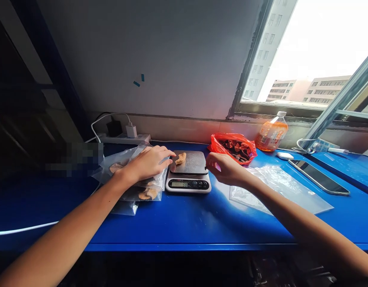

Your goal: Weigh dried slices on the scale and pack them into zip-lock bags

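Blue table (pixel 184 223), tan piece (pixel 180 159) beside left hand (pixel 150 161)

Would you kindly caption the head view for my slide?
Left hand and right hand flank a digital scale bearing one tan piece.

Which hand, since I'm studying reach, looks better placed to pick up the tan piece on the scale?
Probably the left hand: it is nearer the tan piece, which lies left of centre on the scale. The right hand is by the right edge.
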The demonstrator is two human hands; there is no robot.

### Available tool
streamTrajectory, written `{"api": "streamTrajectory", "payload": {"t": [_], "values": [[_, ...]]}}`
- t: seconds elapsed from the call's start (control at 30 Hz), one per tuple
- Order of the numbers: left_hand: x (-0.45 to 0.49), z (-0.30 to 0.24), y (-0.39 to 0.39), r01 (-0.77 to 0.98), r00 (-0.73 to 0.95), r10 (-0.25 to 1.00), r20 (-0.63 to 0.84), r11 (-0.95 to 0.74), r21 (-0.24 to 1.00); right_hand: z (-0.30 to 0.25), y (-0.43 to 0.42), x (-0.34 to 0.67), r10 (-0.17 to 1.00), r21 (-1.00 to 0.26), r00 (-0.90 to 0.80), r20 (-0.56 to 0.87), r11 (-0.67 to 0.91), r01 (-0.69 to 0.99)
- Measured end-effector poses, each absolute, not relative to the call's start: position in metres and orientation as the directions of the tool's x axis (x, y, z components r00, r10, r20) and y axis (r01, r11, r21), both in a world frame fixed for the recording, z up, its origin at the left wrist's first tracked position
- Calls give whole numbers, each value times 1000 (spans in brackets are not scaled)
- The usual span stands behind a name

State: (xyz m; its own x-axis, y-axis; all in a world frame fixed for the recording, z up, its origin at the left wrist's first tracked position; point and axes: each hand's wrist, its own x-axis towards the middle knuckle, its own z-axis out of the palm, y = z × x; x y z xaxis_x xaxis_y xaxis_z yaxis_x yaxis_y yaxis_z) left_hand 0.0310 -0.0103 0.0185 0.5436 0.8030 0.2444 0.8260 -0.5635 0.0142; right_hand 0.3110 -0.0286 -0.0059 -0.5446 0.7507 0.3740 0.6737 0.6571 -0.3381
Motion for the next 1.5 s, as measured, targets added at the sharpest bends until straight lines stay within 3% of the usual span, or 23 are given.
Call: {"api": "streamTrajectory", "payload": {"t": [0.13,0.37,0.5,0.6,0.77,1.03,1.3,1.43,1.5], "values": [[24,16,-9,839,524,822,222,-543,32,-14,-10,290,755,-285,-477,449,627,725],[24,14,-8,821,556,812,180,-570,35,-5,-9,318,784,-308,-304,541,521,796],[25,12,-8,825,544,819,182,-562,66,3,9,371,796,-349,-62,602,332,876],[24,8,-8,854,495,855,157,-512,92,-5,27,409,854,-355,44,519,168,920],[20,3,-3,885,436,895,95,-445,135,-14,51,432,926,-121,8,379,41,992],[21,4,-5,882,450,892,44,-451,138,-17,78,412,956,25,26,292,-35,999],[20,2,-2,879,451,891,55,-454,147,-20,78,410,947,2,54,317,-58,998],[18,1,-4,874,454,889,51,-456,168,-7,67,407,923,-74,45,383,-18,997],[18,1,-5,869,464,885,52,-465,171,1,54,402,887,-180,18,461,73,981]]}}
